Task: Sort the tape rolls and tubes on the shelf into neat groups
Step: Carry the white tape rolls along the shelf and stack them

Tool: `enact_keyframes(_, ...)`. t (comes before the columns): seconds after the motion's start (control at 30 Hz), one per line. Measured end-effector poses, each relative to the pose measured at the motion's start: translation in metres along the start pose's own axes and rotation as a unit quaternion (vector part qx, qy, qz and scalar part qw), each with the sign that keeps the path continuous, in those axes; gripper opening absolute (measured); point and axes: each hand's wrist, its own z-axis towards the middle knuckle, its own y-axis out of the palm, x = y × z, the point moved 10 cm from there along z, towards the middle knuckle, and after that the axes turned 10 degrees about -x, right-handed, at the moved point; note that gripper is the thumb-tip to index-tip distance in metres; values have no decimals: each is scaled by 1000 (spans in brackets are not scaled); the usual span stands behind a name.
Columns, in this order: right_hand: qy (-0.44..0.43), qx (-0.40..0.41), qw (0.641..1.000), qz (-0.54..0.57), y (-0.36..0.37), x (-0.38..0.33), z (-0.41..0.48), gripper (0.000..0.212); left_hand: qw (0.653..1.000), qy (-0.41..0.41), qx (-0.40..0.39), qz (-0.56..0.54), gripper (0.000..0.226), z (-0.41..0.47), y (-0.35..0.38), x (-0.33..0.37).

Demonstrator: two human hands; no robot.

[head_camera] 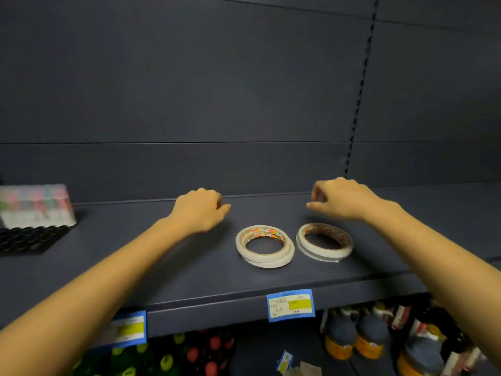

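A: Where do the tape rolls (265,245) lie?
B: In two flat stacks on the shelf (162,267), just frontward of the left hand (200,210) and right hand (344,199). Both hands are loosely curled and empty, one behind each stack.

A dark blue-grey metal back panel (189,77) fills the upper part of the view, crossed by thin horizontal seams. At the right a slotted upright (360,90) runs from top to bottom, dividing this bay from the next. The shelf (162,267) is the same dark colour, flat and matt. On its front edge sit two blue-bordered price labels (291,305) with yellow patches. Below, dark bottles (366,337) with orange labels stand at the right, and dark packages (203,354) with red and yellow-green spots lie at the left. The light is dim
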Motion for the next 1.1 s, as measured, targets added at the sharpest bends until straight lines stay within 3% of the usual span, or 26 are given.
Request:
enact_keyframes(0.13, -176, 15, 984, -8, -2, -81, 5, 25, 997, -65, 10, -27, 33, -23, -5, -37)
enact_keyframes(0.23, -280, 22, 960, -13, 8, -139, 1, 26, 990, -118, 76, -8, 26, -58, -16, -64)
enact_keyframes(0.33, -357, 27, 934, -11, 14, -192, -9, 29, 978, -172, 116, 32, 24, -102, -23, -90)
enact_keyframes(0.5, -455, 8, 891, 8, 25, -280, -30, 30, 951, -286, 101, 56, 24, -188, -29, -150)
enact_keyframes(0.8, -554, -15, 832, -5, 39, -415, -92, 32, 897, -421, 109, 76, 21, -337, -49, -231)
enact_keyframes(1.1, -580, -42, 814, 11, 40, -531, -138, 30, 896, -422, 100, 93, 19, -418, -74, -315)
